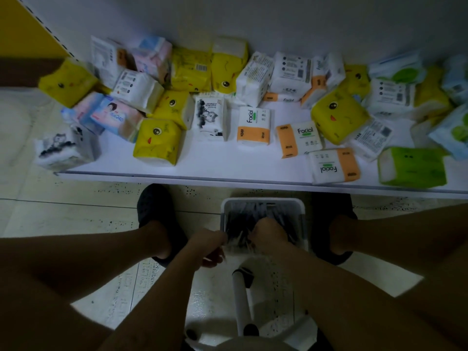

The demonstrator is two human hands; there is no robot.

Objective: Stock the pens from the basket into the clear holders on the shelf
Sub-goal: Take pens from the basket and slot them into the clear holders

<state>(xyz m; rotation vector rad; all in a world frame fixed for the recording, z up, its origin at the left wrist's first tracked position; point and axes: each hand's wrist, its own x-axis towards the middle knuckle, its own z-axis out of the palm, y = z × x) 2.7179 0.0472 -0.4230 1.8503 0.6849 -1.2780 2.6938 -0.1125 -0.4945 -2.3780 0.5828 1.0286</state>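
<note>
Bare legs fill the lower corners of the view, the left thigh at 8 o'clock and the right thigh at 4 o'clock, with a pale tiled floor beneath them. From 9 to 3 o'clock across the upper half runs a white shelf strewn with soft tissue packs: yellow packs with a cartoon face, white-and-orange packs marked Facial, and a green pack at 3 o'clock.

Just below the shelf's front edge, a little toward 5 o'clock from centre, a white basket stands on the floor between two dark shoes, the left shoe at its 9 o'clock and the right shoe at its 3 o'clock. Dark-barrelled pens lie heaped inside it, blurred.

At the basket's near side the right hand is down among the pens, knuckles up, fingers curled into them in a grip. At the basket's 8 o'clock corner the left hand has its fingers curled; blur hides whether they pinch anything.

At the basket's 6 o'clock lies a white bar with dark ends.
</note>
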